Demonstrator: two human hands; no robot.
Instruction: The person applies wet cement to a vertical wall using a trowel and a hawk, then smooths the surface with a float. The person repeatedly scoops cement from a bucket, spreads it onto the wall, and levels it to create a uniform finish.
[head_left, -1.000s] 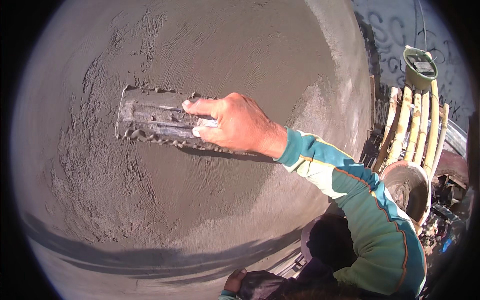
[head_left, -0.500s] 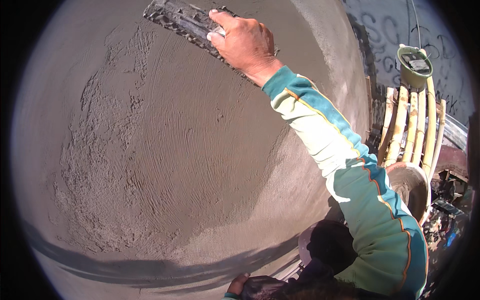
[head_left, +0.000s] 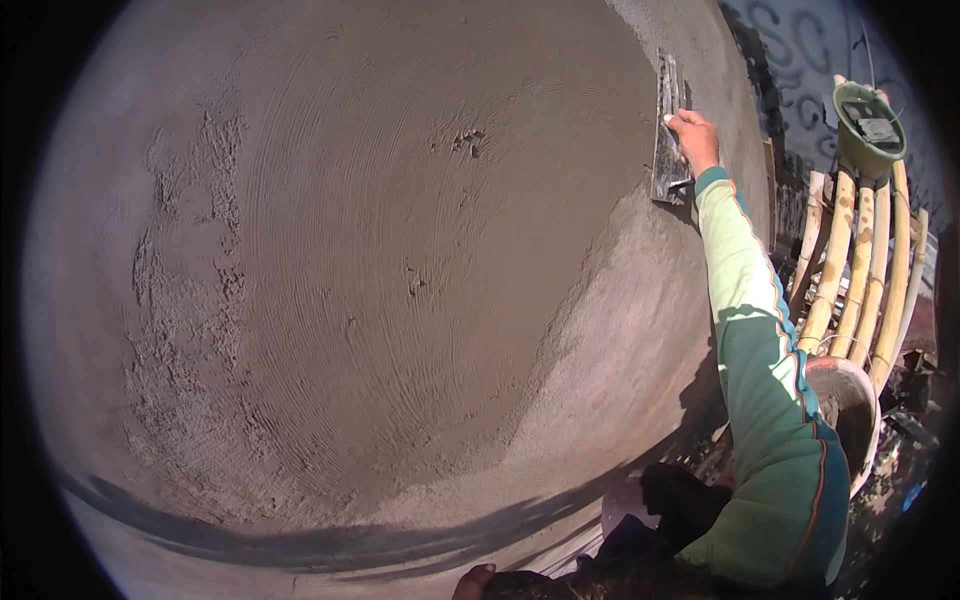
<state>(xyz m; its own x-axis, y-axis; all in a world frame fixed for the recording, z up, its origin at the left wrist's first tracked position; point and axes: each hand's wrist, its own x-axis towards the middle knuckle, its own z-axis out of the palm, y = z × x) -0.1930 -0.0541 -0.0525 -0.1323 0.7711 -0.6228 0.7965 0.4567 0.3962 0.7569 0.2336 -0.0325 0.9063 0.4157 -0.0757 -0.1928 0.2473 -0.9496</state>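
Our right hand [head_left: 696,142] gripped the plastering trowel [head_left: 665,158] from behind, presumably so it faced the mortar [head_left: 400,220] flat; whether our left hand [head_left: 474,582] was closed, we could not tell.

The streaked plaster [head_left: 340,220] is brownish grey, the trowel [head_left: 666,160] seemingly dark grey.
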